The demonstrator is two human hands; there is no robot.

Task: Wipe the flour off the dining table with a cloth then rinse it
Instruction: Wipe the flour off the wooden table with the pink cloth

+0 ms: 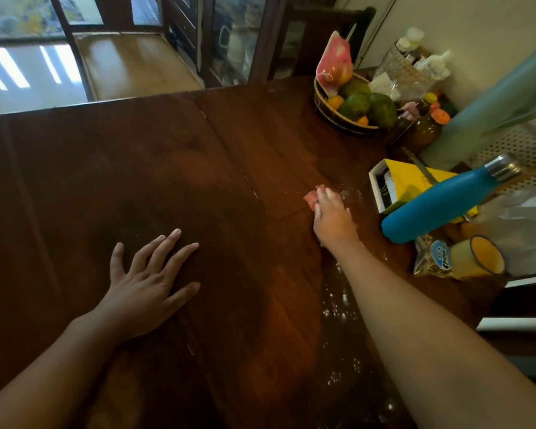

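Crumpled pink cloth [310, 198] in grip of right hand [331, 219], white flour specks [338, 314] nearby; left hand [147, 281] flat, fingers straight

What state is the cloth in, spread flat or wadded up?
Wadded up. Only a small pink lump of cloth shows under the right hand, which holds it against the table.

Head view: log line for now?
right hand holds pink cloth | left hand flat on table | flour specks beside right forearm
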